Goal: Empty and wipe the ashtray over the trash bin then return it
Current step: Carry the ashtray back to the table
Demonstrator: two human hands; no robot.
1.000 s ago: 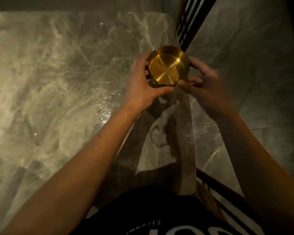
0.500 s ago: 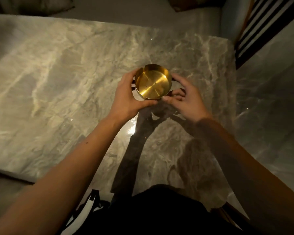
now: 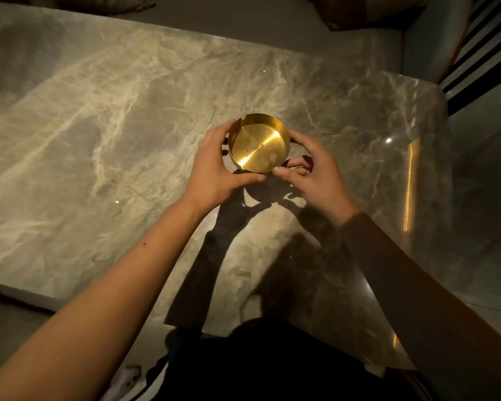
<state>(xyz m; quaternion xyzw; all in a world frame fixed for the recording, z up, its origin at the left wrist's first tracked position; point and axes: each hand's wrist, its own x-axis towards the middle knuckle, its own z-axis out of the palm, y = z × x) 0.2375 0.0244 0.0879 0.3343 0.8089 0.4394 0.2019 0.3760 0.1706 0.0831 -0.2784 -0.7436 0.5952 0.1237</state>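
A round, shallow brass-coloured metal ashtray [image 3: 259, 143] with notches cut in its rim sits between two bare hands above a grey, pale-veined marble tabletop [image 3: 99, 134]. Its open side faces up and its polished inside shows a bright streak of reflected light. The left hand [image 3: 216, 169] curls around the ashtray's left side, fingers wrapped behind the wall and thumb stretched along the near edge, so it grips the dish in a half-closed cup. The right hand [image 3: 315, 172] closes on the right side: the forefinger reaches round the far wall, the thumb presses the near rim, and the other fingers fold loosely under. Both forearms reach forward from the near edge of the view, the left bare and lit, the right in shadow. Whether the ashtray touches the marble or hangs just above it cannot be told. Dark shadows of hands and arms fall on the stone nearer the person.
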